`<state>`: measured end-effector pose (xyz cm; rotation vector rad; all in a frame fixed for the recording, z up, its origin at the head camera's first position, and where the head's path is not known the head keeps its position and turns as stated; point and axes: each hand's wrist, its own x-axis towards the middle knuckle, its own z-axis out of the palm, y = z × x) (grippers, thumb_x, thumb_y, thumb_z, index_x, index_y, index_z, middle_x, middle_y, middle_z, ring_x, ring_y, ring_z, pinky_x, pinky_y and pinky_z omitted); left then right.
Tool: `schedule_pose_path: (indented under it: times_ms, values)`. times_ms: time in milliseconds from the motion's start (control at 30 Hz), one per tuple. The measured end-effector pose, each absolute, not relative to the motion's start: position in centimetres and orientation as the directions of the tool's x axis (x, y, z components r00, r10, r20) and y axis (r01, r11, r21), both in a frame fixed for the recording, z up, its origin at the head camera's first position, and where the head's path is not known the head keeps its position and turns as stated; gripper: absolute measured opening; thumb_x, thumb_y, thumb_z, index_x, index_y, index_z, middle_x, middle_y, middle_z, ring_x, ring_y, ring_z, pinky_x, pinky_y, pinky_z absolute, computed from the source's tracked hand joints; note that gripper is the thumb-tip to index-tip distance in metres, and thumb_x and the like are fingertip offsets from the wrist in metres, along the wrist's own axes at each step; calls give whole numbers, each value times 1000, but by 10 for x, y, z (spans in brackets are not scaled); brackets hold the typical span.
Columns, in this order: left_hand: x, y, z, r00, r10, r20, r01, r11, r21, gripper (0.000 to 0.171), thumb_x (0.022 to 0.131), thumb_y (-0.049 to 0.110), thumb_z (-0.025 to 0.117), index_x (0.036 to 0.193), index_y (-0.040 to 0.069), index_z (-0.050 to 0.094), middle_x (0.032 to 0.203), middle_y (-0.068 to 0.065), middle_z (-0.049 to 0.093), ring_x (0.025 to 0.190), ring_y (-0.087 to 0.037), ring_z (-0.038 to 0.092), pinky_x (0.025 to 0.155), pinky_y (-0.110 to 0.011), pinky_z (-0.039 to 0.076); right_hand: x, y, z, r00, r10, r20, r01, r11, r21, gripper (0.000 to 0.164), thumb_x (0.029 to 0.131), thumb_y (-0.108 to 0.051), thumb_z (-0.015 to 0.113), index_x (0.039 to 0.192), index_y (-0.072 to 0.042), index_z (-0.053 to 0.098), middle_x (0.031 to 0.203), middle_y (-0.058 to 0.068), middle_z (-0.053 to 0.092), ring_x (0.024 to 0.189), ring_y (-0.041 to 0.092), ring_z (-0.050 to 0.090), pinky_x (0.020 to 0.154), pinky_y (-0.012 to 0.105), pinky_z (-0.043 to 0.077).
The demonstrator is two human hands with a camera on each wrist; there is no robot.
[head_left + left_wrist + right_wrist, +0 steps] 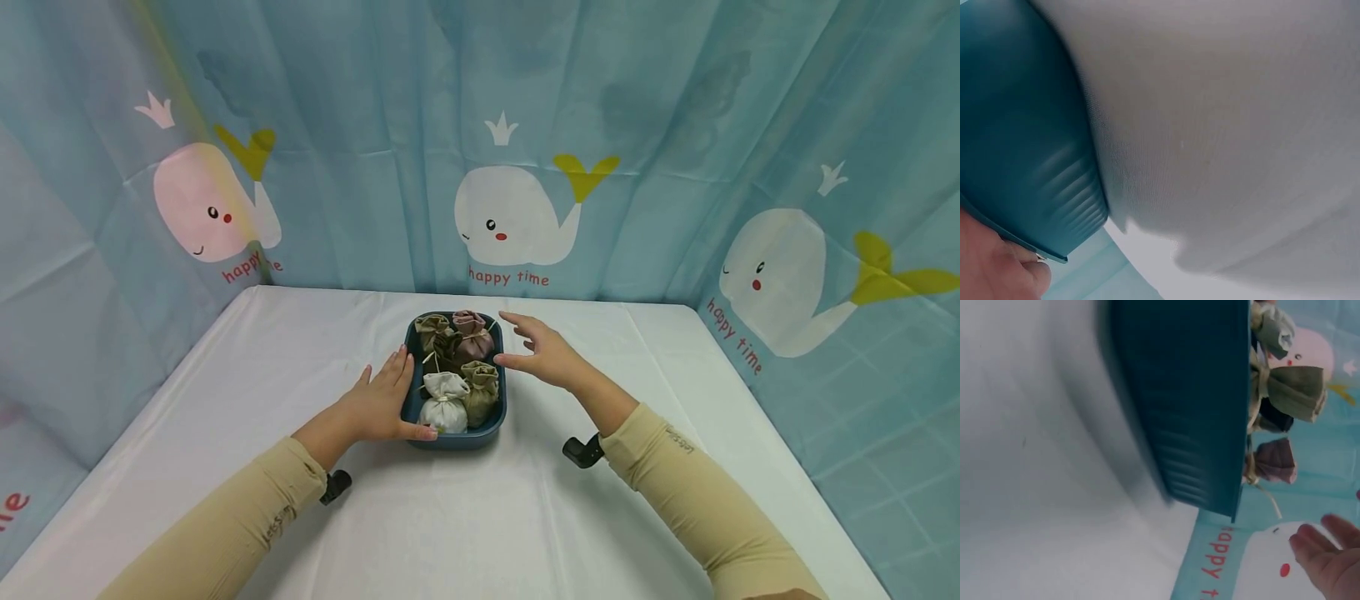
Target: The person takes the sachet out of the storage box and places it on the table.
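Observation:
A dark blue plastic bin (453,442) stands on the white-covered table with several small tied cloth pouches in it. At its near end sit a white pouch (444,414) and an olive pouch (481,400). A mauve pouch (474,340), a khaki pouch (431,327) and a darker one fill the far end. My left hand (378,406) rests along the left rim, fingers extended, its thumb at the near left corner. Beside the right rim, my right hand (546,352) is spread and holds nothing; in the right wrist view its fingers (1319,544) are apart from the bin wall (1185,394).
A white cloth (637,517) covers the table. Blue curtains (360,167) printed with whales enclose its back and sides. Black wrist devices (582,452) hang below both sleeves, low over the cloth.

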<state>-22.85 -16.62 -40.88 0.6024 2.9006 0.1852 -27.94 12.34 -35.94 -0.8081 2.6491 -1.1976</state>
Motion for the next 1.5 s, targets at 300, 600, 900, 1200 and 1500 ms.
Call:
schedule_pose_path:
  times_ms: [300,600,900,1200,1500]
  values:
    - [-229,-166,-409,-904,399,-152,376,913,161,132,58,90,39,146,0,1,152,-17,-8,139,-30,-2,104,-61,7,-277,114,-371,-860,-509,48,-333,487,-807,67,77,-28,75,135,-14,46,138,5,43,124,24,44,102,38,34]
    - [-228,-164,-407,-904,400,-151,375,912,169,132,57,89,41,146,-1,2,152,-18,-8,139,-31,-1,104,-61,8,-276,103,-382,-832,-554,35,-349,473,-809,59,77,-17,74,131,-9,51,129,10,53,113,25,54,92,36,45]
    - [-230,-165,-410,-906,396,-149,371,913,170,131,59,88,43,146,-1,2,152,-17,-8,139,-31,-1,104,-62,8,-274,96,-386,-833,-553,18,-393,568,-723,37,78,-15,73,114,-12,64,90,0,61,77,12,53,65,26,46]
    - [-230,-164,-409,-908,392,-151,365,914,177,131,58,88,43,146,1,1,152,-16,-9,139,-30,-2,104,-61,7,-275,95,-387,-859,-511,-10,-343,590,-731,18,80,-14,71,97,-12,68,84,-2,64,76,10,55,66,26,47]
    - [-228,-164,-408,-906,393,-157,363,912,190,130,59,87,44,146,1,-1,151,-17,-10,139,-31,-3,104,-61,7,-275,94,-389,-884,-465,38,-346,599,-722,6,80,-16,71,85,-14,68,78,-4,64,70,10,55,60,25,45]
